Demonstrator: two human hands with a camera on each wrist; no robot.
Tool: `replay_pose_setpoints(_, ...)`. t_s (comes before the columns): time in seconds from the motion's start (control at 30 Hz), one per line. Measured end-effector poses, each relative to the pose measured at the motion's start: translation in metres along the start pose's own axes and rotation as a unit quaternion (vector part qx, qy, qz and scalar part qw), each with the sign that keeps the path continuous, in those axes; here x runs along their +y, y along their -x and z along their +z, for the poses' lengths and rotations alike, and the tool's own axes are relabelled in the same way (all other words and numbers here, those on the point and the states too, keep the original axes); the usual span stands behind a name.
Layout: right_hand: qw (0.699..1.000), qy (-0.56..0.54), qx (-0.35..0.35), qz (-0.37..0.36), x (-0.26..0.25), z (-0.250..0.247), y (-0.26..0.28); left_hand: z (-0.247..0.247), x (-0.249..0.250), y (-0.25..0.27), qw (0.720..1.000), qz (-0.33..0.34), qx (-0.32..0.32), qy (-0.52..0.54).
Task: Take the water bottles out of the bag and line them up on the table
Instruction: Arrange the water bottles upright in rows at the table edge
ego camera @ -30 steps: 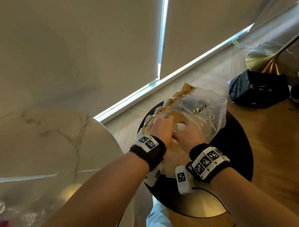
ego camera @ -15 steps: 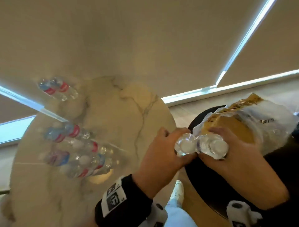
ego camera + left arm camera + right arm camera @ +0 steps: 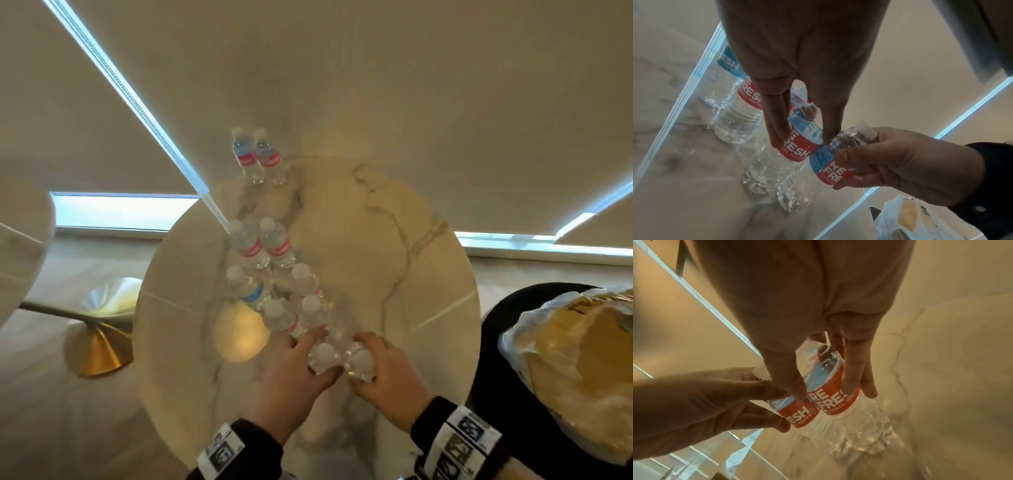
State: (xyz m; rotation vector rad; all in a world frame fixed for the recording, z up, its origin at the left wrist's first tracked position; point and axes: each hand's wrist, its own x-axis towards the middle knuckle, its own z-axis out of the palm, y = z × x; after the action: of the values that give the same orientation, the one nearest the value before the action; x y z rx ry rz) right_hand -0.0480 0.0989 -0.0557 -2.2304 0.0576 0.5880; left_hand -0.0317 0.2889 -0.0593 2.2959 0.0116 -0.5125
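Holding: your left hand (image 3: 294,373) grips one water bottle (image 3: 323,356); your right hand (image 3: 383,373) grips a second bottle (image 3: 359,363), the two touching, bases at the marble worktop (image 3: 394,291).
Just beyond: five upright bottles (image 3: 274,270) clustered in pairs.
Far edge: two more bottles (image 3: 257,157) side by side.
Right: the bag (image 3: 565,359) on a black round stool (image 3: 496,394).

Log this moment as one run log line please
left hand grips clear plastic water bottle | right hand grips second bottle | both over round marble table
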Motion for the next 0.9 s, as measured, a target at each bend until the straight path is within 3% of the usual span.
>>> replay_pose_setpoints(0.13, 0.999, 0.019, 0.0, 0.035, -0.009, -0.007, 0.001, -0.011, -0.003, -0.004, 0.998, 0.018, -0.05, -0.029)
replay_pose_setpoints(0.27, 0.996, 0.01, -0.028, 0.085, -0.036, -0.037, 0.009, -0.053, -0.002, 0.009, 0.993, 0.047, -0.093, -0.047)
replay_pose_setpoints(0.33, 0.995, 0.042, -0.009, 0.095, -0.058, -0.061, 0.011, -0.087, -0.007, 0.014, 0.994, 0.084, -0.057, -0.036)
replay_pose_setpoints(0.43, 0.994, 0.042, 0.07, 0.068, -0.104, -0.093, -0.001, -0.154, -0.005, 0.003, 0.992, 0.115, 0.058, -0.013)
replay_pose_setpoints(0.53, 0.994, 0.048, 0.102, 0.014, -0.149, -0.107, -0.042, -0.206, 0.0, -0.045, 0.978, 0.142, 0.136, -0.066)
replay_pose_setpoints(0.6, 0.992, 0.087, 0.088, -0.029, -0.174, -0.105, -0.085, -0.223, -0.003, -0.093, 0.974, 0.141, 0.149, -0.099)
replay_pose_setpoints(0.73, 0.967, 0.242, 0.001, -0.074, -0.194, -0.083, -0.18, -0.222, -0.02, -0.177, 0.975, 0.101, 0.068, -0.185)
replay_pose_setpoints(0.9, 0.944, 0.308, -0.076, -0.093, -0.187, -0.049, -0.24, -0.207, -0.025, -0.218, 0.965, 0.111, -0.032, -0.236)
